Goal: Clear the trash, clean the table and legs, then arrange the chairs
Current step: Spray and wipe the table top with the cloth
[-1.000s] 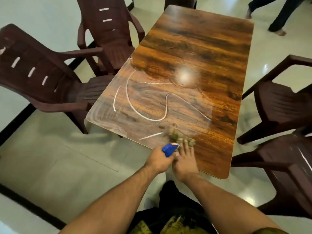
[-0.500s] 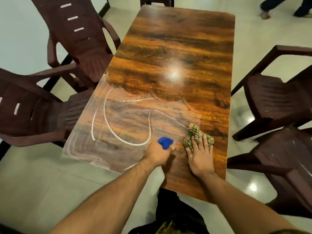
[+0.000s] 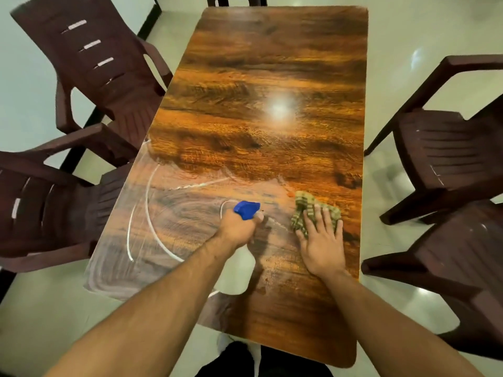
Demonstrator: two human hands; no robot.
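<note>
A long wooden table (image 3: 272, 63) with a glossy top fills the middle of the head view. White foam streaks (image 3: 148, 213) curve across its near left part. My left hand (image 3: 239, 227) grips a spray bottle with a blue nozzle (image 3: 246, 209) and a white body (image 3: 236, 276), held over the near half of the table. My right hand (image 3: 322, 240) lies flat, fingers straight, pressing a green checked cloth (image 3: 307, 206) onto the tabletop to the right of the bottle.
Two dark brown plastic chairs stand at the left, one far (image 3: 95, 63) and one near (image 3: 49, 208). Two more stand at the right, far (image 3: 449, 148) and near (image 3: 449, 281). Another chair (image 3: 235, 0) shows at the far end. The floor is pale tile.
The view has moved closer over the table. My right hand pushed the cloth forward and right across the top. My left hand with the bottle moved further over the table. The person at the back is out of view.
</note>
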